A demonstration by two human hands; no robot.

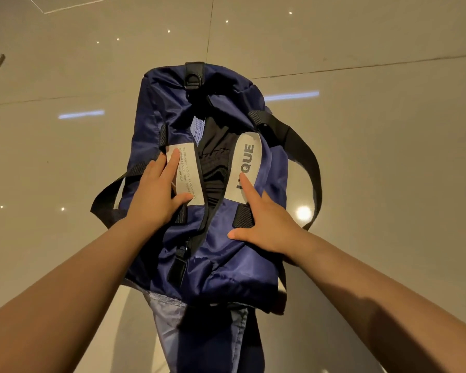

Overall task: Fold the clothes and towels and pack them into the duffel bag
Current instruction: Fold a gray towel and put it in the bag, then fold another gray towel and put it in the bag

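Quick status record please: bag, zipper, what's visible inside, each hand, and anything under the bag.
bag: navy duffel bag lying on a glossy tiled floor
zipper: open in the middle part, the gap showing between two white labels
contents: black fabric and a strip of light blue fabric visible inside
left hand: flat, fingers straight, pressing the left white label
right hand: flat on the bag, index finger on the right white label
handles: black straps hanging to each side
under bag: light blue cloth sticking out at the near end
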